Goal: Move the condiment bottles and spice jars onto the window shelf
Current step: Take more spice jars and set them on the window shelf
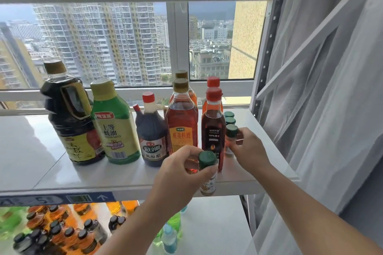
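Nearest, below the working level, a lower shelf (217, 223) carried a crowd of dark-capped jars (62, 234) and some pale green and blue bottles (170, 236), blurred at the picture's edge. Above them, the left hand (182, 172) pinched a green-capped spice jar (207, 182) just under its cap. The jar's body hung in front of the lip of the window shelf (124, 178), so it looked not yet set down.

Slightly farther in, the right hand (248, 151) had fingers and thumb curled round a second spice jar (231, 136), which was upright at the shelf's right end, just beside the red-capped oil bottle (213, 130). Whether its base rested on the board could not be told.

Behind stood the row: a soy sauce jug (70, 122), a green oyster sauce bottle (116, 128), a vinegar bottle (152, 134) and an amber cooking wine bottle (182, 124), with two more green-capped jars (229, 117) at the back right and the window (103, 47) beyond.

The risk lay in the crowding. The left jar's base could catch the shelf lip on the way up and slip from so light a pinch. Either wrist could also nudge the tall oil bottle, which stood close to the front edge, and send it into its neighbours or off the shelf
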A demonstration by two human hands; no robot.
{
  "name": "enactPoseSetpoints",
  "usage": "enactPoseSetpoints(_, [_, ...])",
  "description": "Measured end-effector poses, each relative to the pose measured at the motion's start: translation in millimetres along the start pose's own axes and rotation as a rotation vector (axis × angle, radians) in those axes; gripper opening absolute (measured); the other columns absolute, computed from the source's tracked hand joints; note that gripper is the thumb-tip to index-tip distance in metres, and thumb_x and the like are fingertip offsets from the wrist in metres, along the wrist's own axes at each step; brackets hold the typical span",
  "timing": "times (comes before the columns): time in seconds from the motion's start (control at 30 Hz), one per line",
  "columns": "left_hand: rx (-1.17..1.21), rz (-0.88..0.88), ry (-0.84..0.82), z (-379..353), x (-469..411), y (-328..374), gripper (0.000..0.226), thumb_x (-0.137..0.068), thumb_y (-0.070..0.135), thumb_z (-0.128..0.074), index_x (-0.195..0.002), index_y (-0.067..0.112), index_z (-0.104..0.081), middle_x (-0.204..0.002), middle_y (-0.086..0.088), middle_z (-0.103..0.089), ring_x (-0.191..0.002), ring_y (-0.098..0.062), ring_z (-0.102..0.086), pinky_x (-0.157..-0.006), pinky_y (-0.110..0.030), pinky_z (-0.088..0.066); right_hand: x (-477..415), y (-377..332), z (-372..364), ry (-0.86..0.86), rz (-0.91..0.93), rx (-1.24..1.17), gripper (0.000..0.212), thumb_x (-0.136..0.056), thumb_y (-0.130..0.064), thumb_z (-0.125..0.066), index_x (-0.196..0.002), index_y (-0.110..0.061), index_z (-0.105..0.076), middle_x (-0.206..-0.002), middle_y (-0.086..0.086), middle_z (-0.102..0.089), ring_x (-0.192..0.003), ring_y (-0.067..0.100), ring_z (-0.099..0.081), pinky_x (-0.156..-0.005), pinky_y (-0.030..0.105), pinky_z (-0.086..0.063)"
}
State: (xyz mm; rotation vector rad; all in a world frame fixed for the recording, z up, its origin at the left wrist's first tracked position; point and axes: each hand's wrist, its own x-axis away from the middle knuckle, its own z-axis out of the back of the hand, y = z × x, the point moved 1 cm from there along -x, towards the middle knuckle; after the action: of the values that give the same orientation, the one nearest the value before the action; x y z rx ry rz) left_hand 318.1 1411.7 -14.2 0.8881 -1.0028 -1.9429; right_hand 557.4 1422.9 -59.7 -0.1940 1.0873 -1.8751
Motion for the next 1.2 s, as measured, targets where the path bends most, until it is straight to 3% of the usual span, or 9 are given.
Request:
enactPoseSetpoints(0.33, [0.021, 0.009, -0.006, 3, 2, -1, 0.025, -0.08, 0.033, -0.085, -0.1, 0.031, -0.07, -0.089, 0.02, -0.074, -0.083, 0.004, -0.07, -0.065, -0.01, -0.052, -11, 0, -2, -0.024, -0.031, 0.023, 0.035, -0.094, -0.037, -0.072, -0.119, -0.015, -0.061, -0.114, 0.002, -0.07, -0.095, 0.019, -0.067, -0.078, 0.032, -0.052])
enactPoseSetpoints(0.53, [0.005, 0.016, -0.017, -2, 3, 1, 0.026, -0.079, 0.037, -0.085, -0.099, 0.034, -0.069, -0.089, 0.02, -0.075, -0.083, 0.003, -0.071, -0.065, -0.01, -0.053, 1, 5, 7, -0.044, -0.086, 0.026, 0.068, -0.091, -0.031, -0.075, -0.146, -0.008, -0.044, -0.131, 0.008, -0.061, -0.106, 0.02, -0.061, -0.092, 0.037, -0.053])
enactPoseSetpoints(0.7, [-0.017, 0.024, -0.005, -10, -4, 9, 0.025, -0.079, 0.041, -0.085, -0.097, 0.036, -0.069, -0.088, 0.02, -0.074, -0.082, 0.004, -0.069, -0.064, -0.013, -0.054, 25, 12, 23, 0.026, -0.026, 0.015, 0.051, -0.09, -0.022, -0.075, -0.135, -0.009, -0.055, -0.126, 0.008, -0.061, -0.099, 0.015, -0.061, -0.086, 0.027, -0.049])
enactPoseSetpoints(0.83, [-0.042, 0.012, -0.011, -21, -10, 20, 0.024, -0.08, 0.042, -0.083, -0.099, 0.037, -0.068, -0.091, 0.02, -0.072, -0.081, 0.007, -0.068, -0.058, -0.005, -0.049, 47, 16, 37, 0.032, -0.005, -0.05, 0.035, -0.091, -0.02, -0.071, -0.125, -0.015, -0.063, -0.118, 0.0, -0.065, -0.097, 0.011, -0.064, -0.082, 0.02, -0.05])
enactPoseSetpoints(0.97, [-0.194, -0.094, -0.088, -31, -19, 38, 0.03, -0.083, 0.044, -0.079, -0.109, 0.035, -0.068, -0.1, 0.017, -0.071, -0.088, -0.001, -0.068, -0.074, -0.018, -0.057, 71, 30, 56, 0.043, -0.045, -0.1, 0.028, -0.093, -0.02, -0.07, -0.12, -0.019, -0.063, -0.114, -0.006, -0.066, -0.096, 0.004, -0.064, -0.079, 0.013, -0.048])
enactPoseSetpoints(1.03, [-0.313, -0.196, -0.135, -36, -28, 53, 0.036, -0.085, 0.044, -0.076, -0.118, 0.031, -0.067, -0.109, 0.015, -0.066, -0.09, -0.004, -0.066, -0.078, -0.02, -0.056, 82, 37, 64, 0.058, -0.069, -0.123, 0.025, -0.093, -0.019, -0.07, -0.117, -0.024, -0.063, -0.112, -0.008, -0.067, -0.096, 0.001, -0.064, -0.082, 0.016, -0.051])
enactPoseSetpoints(1.1, [-0.449, -0.285, -0.218, -42, -38, 69, 0.046, -0.089, 0.044, -0.072, -0.131, 0.03, -0.061, -0.119, 0.012, -0.061, -0.095, -0.006, -0.064, -0.082, -0.021, -0.055, 92, 44, 71, 0.072, -0.092, -0.145, 0.025, -0.093, -0.019, -0.07, -0.117, -0.023, -0.064, -0.111, -0.009, -0.068, -0.097, 0.0, -0.065, -0.086, 0.022, -0.053])
enactPoseSetpoints(1.2, [-0.703, -0.388, -0.386, -51, -49, 89, 0.05, -0.094, 0.045, -0.065, -0.141, 0.029, -0.054, -0.13, 0.006, -0.057, -0.106, -0.014, -0.061, -0.094, -0.03, -0.054, 106, 50, 81, 0.06, -0.112, -0.146, 0.027, -0.095, -0.023, -0.068, -0.121, -0.023, -0.064, -0.109, -0.013, -0.068, -0.098, 0.0, -0.065, -0.085, 0.018, -0.051])
